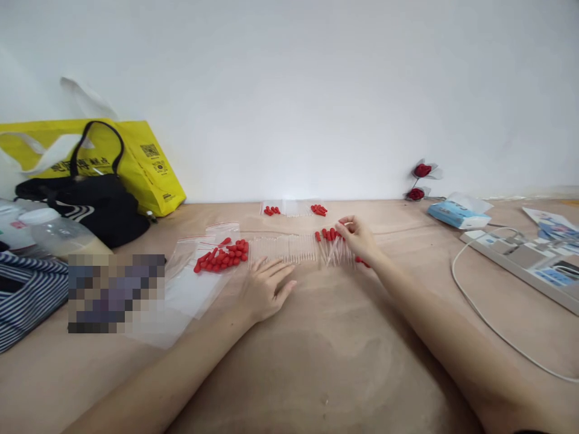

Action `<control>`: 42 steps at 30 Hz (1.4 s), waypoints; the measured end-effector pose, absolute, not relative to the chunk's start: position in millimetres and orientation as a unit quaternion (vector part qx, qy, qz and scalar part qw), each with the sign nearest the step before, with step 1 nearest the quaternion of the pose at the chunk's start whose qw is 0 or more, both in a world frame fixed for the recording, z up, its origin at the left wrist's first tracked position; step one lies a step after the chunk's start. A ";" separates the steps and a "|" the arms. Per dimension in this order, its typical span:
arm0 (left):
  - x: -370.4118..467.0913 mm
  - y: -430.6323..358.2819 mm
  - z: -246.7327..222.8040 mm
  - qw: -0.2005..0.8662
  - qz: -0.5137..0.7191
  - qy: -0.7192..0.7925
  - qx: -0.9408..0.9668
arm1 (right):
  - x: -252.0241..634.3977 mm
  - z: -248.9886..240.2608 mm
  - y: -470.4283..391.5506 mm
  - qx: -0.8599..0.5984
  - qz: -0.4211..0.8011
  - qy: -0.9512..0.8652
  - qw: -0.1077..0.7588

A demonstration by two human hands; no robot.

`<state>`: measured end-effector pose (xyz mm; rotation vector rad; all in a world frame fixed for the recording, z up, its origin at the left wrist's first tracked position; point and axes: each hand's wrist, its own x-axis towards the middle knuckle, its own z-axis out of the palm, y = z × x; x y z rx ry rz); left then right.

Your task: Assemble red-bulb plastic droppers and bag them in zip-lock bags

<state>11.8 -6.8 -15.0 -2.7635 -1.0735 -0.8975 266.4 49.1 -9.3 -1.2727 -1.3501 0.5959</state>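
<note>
Tabletop [325, 349], yellow bag [156, 175], power strip [511, 265], left hand [266, 290] loose, right hand [359, 239] pinching red bulb [341, 223]

Blurry squares covered the dark thing [120, 292] on the left, so nobody could tell what it was; the left edge cut off the yellow bag [158, 175] and the striped cloth [31, 295]; the right edge cut off the white power strip [502, 256]. The left hand [266, 292] hid the near ends of some thin clear tubes [301, 248]; the right hand [355, 238] partly hid the red tops [325, 234], and whether it pinched one was too small to tell.
</note>
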 end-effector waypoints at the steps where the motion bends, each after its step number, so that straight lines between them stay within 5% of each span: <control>1: 11.0 -5.5 -16.2 0.014 -0.263 -0.340 -0.903 | 276.1 -7.5 55.8 -0.580 0.215 -0.571 0.539; 12: 10.8 -8.9 -8.1 -0.112 -0.142 -0.290 -0.940 | 264.4 -10.8 81.6 -0.736 -0.052 -0.624 0.257; 18: 10.3 -7.0 -10.0 -0.116 -0.139 -0.287 -0.941 | 264.0 -13.8 77.1 -0.721 -0.108 -0.652 0.207; 29: 12.1 -8.5 -9.7 -0.107 -0.148 -0.285 -0.941 | 202.1 7.5 46.8 -0.738 -0.007 -0.672 0.059; 42: 13.1 -10.2 -7.9 -0.099 -0.158 -0.285 -0.940 | 197.8 1.6 51.7 -0.762 0.017 -0.644 0.065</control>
